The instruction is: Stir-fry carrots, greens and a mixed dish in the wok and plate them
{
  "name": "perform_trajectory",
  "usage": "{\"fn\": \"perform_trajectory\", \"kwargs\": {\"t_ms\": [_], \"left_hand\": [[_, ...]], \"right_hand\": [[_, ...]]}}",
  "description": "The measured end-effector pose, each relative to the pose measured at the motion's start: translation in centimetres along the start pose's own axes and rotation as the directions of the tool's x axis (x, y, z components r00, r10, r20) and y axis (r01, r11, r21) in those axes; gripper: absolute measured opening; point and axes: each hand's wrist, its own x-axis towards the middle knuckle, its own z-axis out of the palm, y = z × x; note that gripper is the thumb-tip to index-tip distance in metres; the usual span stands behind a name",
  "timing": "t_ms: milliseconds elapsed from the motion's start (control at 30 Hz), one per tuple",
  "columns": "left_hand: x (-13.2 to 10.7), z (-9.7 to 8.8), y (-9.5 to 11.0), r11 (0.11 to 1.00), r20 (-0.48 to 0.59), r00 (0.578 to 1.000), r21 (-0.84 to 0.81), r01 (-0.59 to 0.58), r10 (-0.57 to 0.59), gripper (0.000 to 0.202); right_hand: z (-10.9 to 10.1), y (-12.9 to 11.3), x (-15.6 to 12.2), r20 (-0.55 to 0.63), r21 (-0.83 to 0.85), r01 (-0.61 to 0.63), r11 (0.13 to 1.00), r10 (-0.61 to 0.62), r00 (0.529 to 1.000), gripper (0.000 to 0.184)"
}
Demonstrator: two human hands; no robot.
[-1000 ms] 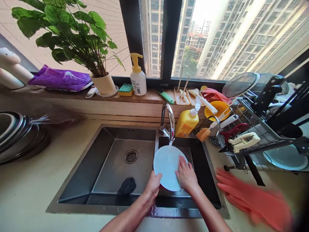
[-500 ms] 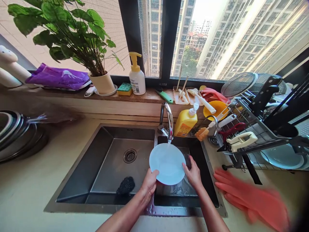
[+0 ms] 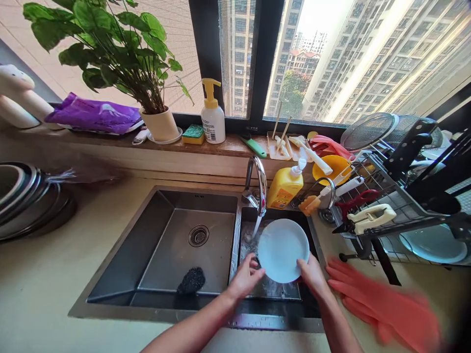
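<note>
A white plate (image 3: 283, 250) is tilted over the right basin (image 3: 270, 289) of the steel sink. My right hand (image 3: 312, 274) grips its lower right rim, the thumb lying on the face. Beside the plate's lower left edge is my left hand (image 3: 246, 277), thumb and fingers apart, not closed on the rim. Water runs from the chrome faucet (image 3: 262, 184) into the basin, just left of the plate. A black scrubber (image 3: 191, 280) lies in the left basin (image 3: 165, 260).
Right of the sink lie red rubber gloves (image 3: 382, 299), below a dish rack (image 3: 405, 206) with knives and utensils. Behind the basin stands a yellow soap bottle (image 3: 285, 186). Stacked pans (image 3: 33, 206) sit at left. A potted plant (image 3: 160, 125) and white pump bottle (image 3: 213, 122) line the sill.
The plate has moved right, out from under the running water, with my right hand on it. My left hand has shifted right and its grip on the rim has loosened.
</note>
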Motion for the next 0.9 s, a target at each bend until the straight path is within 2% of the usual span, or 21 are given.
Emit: {"fn": "perform_trajectory", "kwargs": {"t_ms": [67,100,133,167,200,233,267,300,400,533,667,800,833,867,900], "left_hand": [[0.3,1.0,-0.3,0.996,0.056,0.996,0.045,-0.077,0.074,0.068],[0.6,1.6,-0.1,0.998,0.116,0.991,0.006,-0.061,0.060,0.068],[1.0,2.2,0.2,0.998,0.178,0.984,-0.056,-0.014,0.023,0.066],[1.5,2.7,0.8,0.991,0.228,0.974,-0.128,0.048,-0.017,0.064],[2.0,3.1,1.3,0.975,0.259,0.965,-0.199,0.096,-0.042,0.063],[2.5,3.2,1.9,0.957,0.272,0.961,-0.262,0.121,-0.047,0.062],[3.0,3.2,2.4,0.941,0.272,0.962,-0.314,0.127,-0.039,0.059],[3.4,3.0,2.8,0.927,0.258,0.966,-0.355,0.122,-0.028,0.056],[4.0,1.8,2.9,0.903,0.183,0.982,-0.412,0.121,-0.048,0.043],[3.3,0.5,1.9,0.890,0.110,0.989,-0.437,0.134,-0.096,0.034],[1.6,-0.1,1.8,0.890,0.096,0.994,-0.445,0.096,-0.060,0.037],[-0.3,-1.2,2.6,0.899,0.098,0.995,-0.431,0.076,-0.037,0.042],[-0.8,-1.6,2.7,0.900,0.092,0.995,-0.430,0.075,-0.039,0.043],[-1.2,-2.0,2.8,0.901,0.086,0.995,-0.428,0.075,-0.043,0.043],[-1.5,-2.4,2.8,0.902,0.079,0.996,-0.424,0.075,-0.046,0.043]], "right_hand": [[-0.1,-0.9,-0.4,-0.075,-0.193,0.066,0.979,-0.081,0.994,0.054],[0.3,-1.2,-0.6,-0.095,-0.357,0.109,0.928,-0.152,0.984,0.053],[0.9,-1.4,-0.9,-0.090,-0.545,0.150,0.825,-0.236,0.967,0.052],[1.6,-1.5,-1.1,-0.059,-0.714,0.183,0.676,-0.318,0.946,0.050],[2.4,-1.5,-1.2,-0.012,-0.833,0.202,0.515,-0.382,0.924,0.049],[3.1,-1.5,-1.2,0.033,-0.896,0.214,0.389,-0.422,0.906,0.048],[3.8,-1.4,-1.1,0.059,-0.917,0.224,0.329,-0.443,0.895,0.047],[4.4,-1.3,-0.8,0.074,-0.923,0.235,0.306,-0.457,0.886,0.046],[5.7,-1.7,0.4,0.081,-0.919,0.251,0.303,-0.480,0.874,0.043],[7.3,-3.3,1.4,0.095,-0.914,0.272,0.300,-0.495,0.864,0.039],[8.5,-4.8,0.3,0.149,-0.907,0.325,0.268,-0.517,0.843,0.041],[7.9,-4.5,-1.2,0.209,-0.900,0.372,0.228,-0.522,0.827,0.048],[7.4,-4.1,-1.2,0.214,-0.891,0.381,0.245,-0.514,0.830,0.050],[6.7,-3.5,-0.9,0.200,-0.871,0.387,0.303,-0.501,0.842,0.051],[6.0,-2.8,-0.4,0.160,-0.812,0.388,0.435,-0.473,0.866,0.052]]}}
